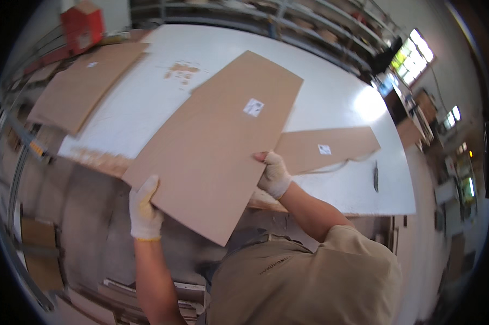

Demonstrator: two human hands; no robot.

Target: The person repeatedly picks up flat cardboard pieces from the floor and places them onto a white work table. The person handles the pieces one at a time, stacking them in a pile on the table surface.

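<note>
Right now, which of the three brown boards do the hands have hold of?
The big middle board, gripped by the left hand and right hand. The far-left board and right board lie untouched.

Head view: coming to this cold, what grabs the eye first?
The big brown cardboard sheet fills the centre, tilted over the near edge of the white table, held by the gloved left hand at its lower left edge and the gloved right hand at its right edge. A second sheet lies far left, a third on the right, partly under the big sheet.
</note>
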